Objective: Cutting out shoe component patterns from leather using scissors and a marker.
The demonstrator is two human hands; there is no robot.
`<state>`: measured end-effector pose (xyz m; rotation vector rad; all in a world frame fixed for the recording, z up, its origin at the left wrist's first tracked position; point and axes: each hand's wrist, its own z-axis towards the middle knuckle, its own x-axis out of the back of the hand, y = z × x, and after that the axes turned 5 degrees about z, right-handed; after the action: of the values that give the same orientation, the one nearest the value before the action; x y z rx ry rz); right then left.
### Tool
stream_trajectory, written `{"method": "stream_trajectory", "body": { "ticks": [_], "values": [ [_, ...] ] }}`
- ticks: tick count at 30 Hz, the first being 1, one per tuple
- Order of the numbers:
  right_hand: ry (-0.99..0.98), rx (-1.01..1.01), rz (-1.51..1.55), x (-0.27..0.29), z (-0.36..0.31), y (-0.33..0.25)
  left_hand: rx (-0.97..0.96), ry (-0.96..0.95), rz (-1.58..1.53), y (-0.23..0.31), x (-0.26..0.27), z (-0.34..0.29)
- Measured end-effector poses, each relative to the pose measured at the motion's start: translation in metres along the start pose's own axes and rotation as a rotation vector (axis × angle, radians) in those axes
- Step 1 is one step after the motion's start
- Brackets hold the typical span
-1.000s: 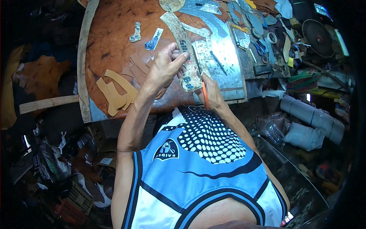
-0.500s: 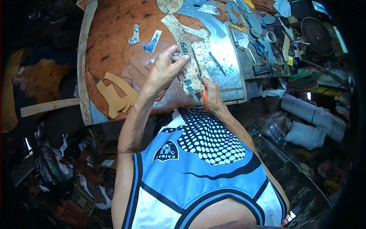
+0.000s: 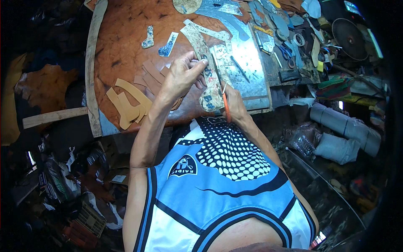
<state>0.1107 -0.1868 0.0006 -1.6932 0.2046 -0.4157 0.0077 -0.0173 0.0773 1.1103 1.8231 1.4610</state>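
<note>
My left hand (image 3: 184, 73) pinches a long curved pattern piece (image 3: 208, 91), cream, stained and hand-marked, with a rounded wide lower end. It is raised over the near edge of the worktable. Along the right side of the piece, my right hand (image 3: 236, 102) is closed around orange-handled scissors (image 3: 227, 108). Their dark blades point up beside the pattern's edge; whether they are apart is hard to make out. Most of the right fingers are hidden behind the handle and the pattern. Brown leather strips (image 3: 153, 80) and tan cut pieces (image 3: 126, 105) lie left of my left hand.
A brown hide (image 3: 126, 25) covers the table's left part, beside a shiny metal sheet (image 3: 256, 90). Small patterns (image 3: 168, 45), a pen (image 3: 239, 69), blue-handled scissors (image 3: 286, 51) and tape rolls (image 3: 298, 40) lie about. Wrapped bundles (image 3: 344, 126) are at the right.
The curved pattern piece has slid a little down toward me and slightly right against the scissors. My left hand has shifted slightly; the right hand stays nearly in place.
</note>
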Motion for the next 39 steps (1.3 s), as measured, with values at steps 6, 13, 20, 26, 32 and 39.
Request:
{"method": "stream_trajectory", "body": {
  "ticks": [6, 13, 20, 26, 32, 39],
  "values": [
    [0.005, -0.020, -0.003, 0.000, -0.002, -0.010, 0.004, -0.003, 0.006, 0.006, -0.003, -0.004],
    [0.050, 0.005, 0.029, -0.001, -0.003, -0.005, 0.009, -0.017, -0.001, 0.006, -0.003, -0.003],
    [0.060, 0.048, -0.059, -0.001, -0.006, 0.007, 0.030, -0.033, 0.002, 0.003, -0.003, -0.002],
    [0.052, 0.043, -0.014, -0.002, -0.010, 0.008, 0.026, 0.031, -0.004, 0.008, 0.003, 0.003],
    [0.039, -0.039, 0.062, -0.002, -0.007, -0.002, -0.019, 0.014, 0.059, 0.006, 0.004, 0.004],
    [0.026, -0.010, 0.005, -0.001, -0.006, -0.007, -0.022, 0.003, 0.016, 0.007, -0.001, -0.001]
  ]
}}
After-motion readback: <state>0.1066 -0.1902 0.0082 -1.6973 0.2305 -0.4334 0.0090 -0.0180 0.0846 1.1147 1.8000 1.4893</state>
